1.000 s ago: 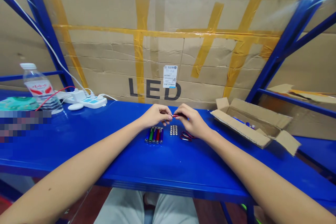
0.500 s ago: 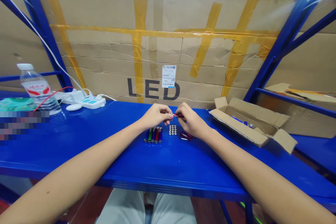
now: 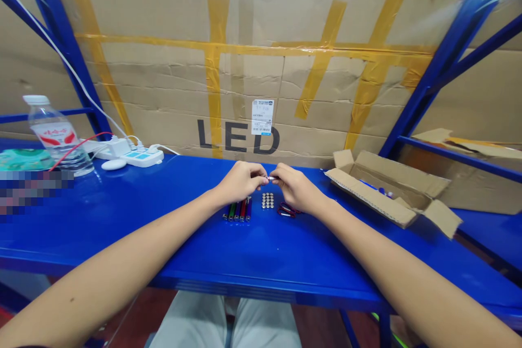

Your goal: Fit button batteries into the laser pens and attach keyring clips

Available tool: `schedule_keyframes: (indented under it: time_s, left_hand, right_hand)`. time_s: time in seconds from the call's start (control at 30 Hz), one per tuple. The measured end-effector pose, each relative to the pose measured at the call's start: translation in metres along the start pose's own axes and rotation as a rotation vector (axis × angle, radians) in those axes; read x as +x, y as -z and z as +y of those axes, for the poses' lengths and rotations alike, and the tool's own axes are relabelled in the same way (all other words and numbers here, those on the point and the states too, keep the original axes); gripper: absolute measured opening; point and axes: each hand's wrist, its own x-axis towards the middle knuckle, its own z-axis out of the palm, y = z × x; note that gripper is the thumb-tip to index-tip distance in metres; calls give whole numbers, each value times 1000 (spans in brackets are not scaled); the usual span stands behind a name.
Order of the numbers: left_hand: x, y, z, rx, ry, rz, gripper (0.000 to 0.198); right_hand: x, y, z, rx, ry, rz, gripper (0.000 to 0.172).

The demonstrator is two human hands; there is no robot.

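Observation:
My left hand [image 3: 240,180] and my right hand [image 3: 297,189] meet above the blue shelf [image 3: 171,239], both pinched on one small red cylinder with a silver end [image 3: 269,178]. Most of that piece is hidden inside my right fingers. Just below my left hand lies a row of several small coloured tubes [image 3: 237,210], side by side. A tight cluster of small silver button cells [image 3: 268,200] sits under the gap between my hands. Red clip rings [image 3: 286,210] lie by my right wrist.
An open cardboard box [image 3: 391,190] holding more small parts stands at the right. At the left are a water bottle [image 3: 57,136], a white power strip [image 3: 136,156] with cables and a teal packet [image 3: 24,159]. A taped cardboard sheet marked LED [image 3: 238,137] closes the back.
My right hand has slid closer to the left one, so less of the red cylinder shows and only its silver end is visible. The items on the shelf lie unchanged.

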Motion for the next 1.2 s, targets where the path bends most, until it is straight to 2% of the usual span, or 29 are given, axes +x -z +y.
schedule_keyframes:
  time_s: [0.2,0.43,0.67,1.03,1.2]
  left_hand:
    - [0,0,0,166,-71,-5,11]
    - [0,1,1,287,-158,-15,8]
    - [2,1,2,265,-164,-3,9]
    - [1,1,7,261,-146,-16,10]
    - [2,6,2,119,-83,17,8]
  right_hand:
    - [2,3,-4,55,-116,-27,14]
    - [6,6,-6,153,-253,-115,17]
    - [8,9,-8,266,-357,-92,18]
    - [7,12,-6,440,-504,-178,17]
    - [8,11,-10,491,-482,-145,19]
